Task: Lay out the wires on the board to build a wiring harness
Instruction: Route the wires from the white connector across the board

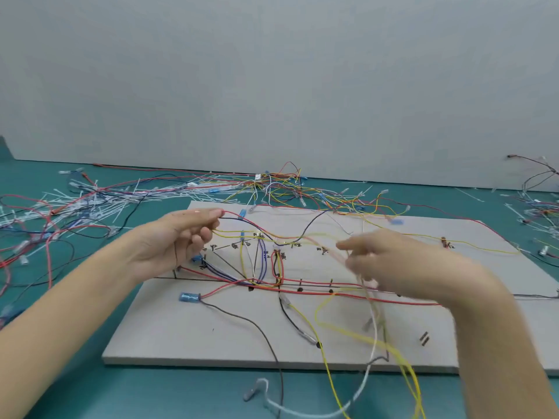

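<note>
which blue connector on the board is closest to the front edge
The blue connector at the board's front left, below the left hand, with a red and a dark wire leaving it. The other blue ones sit farther back, near the far edge.

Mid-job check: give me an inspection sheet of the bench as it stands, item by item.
Surface: teal table, harness board lying flat on it.
Job's things: red, blue, yellow and black wires routed over the board's drawn lines; blue connector at the board's left.
Clutter: heap of white cable ties and loose wires behind the board.
Hands: left hand pinches a red wire; right hand blurred, fingers in pale strands, grip unclear.
Cables: yellow wire and white wire trail off the front edge.
Surroundings: plain grey wall.
</note>
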Motion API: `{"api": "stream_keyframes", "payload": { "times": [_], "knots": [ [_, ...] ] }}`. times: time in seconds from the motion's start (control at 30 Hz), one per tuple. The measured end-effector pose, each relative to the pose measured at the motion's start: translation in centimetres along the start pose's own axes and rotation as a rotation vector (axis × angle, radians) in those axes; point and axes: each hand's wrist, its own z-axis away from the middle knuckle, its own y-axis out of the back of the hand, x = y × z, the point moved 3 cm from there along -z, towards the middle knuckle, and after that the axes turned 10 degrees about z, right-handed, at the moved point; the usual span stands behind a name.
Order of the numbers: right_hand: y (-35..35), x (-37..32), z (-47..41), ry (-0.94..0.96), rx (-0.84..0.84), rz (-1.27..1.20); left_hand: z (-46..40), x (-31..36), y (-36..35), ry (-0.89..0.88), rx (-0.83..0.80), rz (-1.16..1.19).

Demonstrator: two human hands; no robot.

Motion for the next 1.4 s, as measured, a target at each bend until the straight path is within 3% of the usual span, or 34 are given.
{"api": "stream_keyframes", "payload": {
  "times": [0.03,0.1,0.33,0.53,0.73,0.93,1.1,1.23,1.4],
  "knots": [
    [0.0,-0.3,1.5,0.008,-0.033,0.158,0.1,0.0,-0.1,-0.003,-0.005,0.028],
    [1.0,-1.9,4.7,0.043,-0.038,0.196,0.0,-0.2,-0.2,-0.016,-0.034,0.008],
    [3.6,-3.5,2.0,0.391,0.379,-0.261,-0.1,-1.3,-1.1,0.002,-0.163,0.054],
    [-1.5,-5.9,-4.6,0.458,0.107,-0.175,0.9,-1.8,-2.2,-0.020,-0.277,0.012],
    [-0.3,-5.1,-4.9,0.492,0.036,-0.399,1.1,-1.1,-1.8,-0.044,-0.151,0.015],
    [0.7,-3.9,-3.7,0.308,-0.290,-0.134,1.9,-0.1,-1.3,0.048,-0.214,-0.290],
    [0.8,-2.2,-3.0,0.282,-0.438,-0.094,1.9,0.6,0.3,0.146,-0.153,-0.345],
    [0.2,-1.3,-4.0,0.421,-0.336,-0.240,1.6,0.5,1.2,0.188,-0.128,-0.516],
    [-1.3,0.3,-5.8,0.446,-0.292,-0.731,1.5,0.8,2.1,0.259,-0.201,-0.591]
  ]
}}
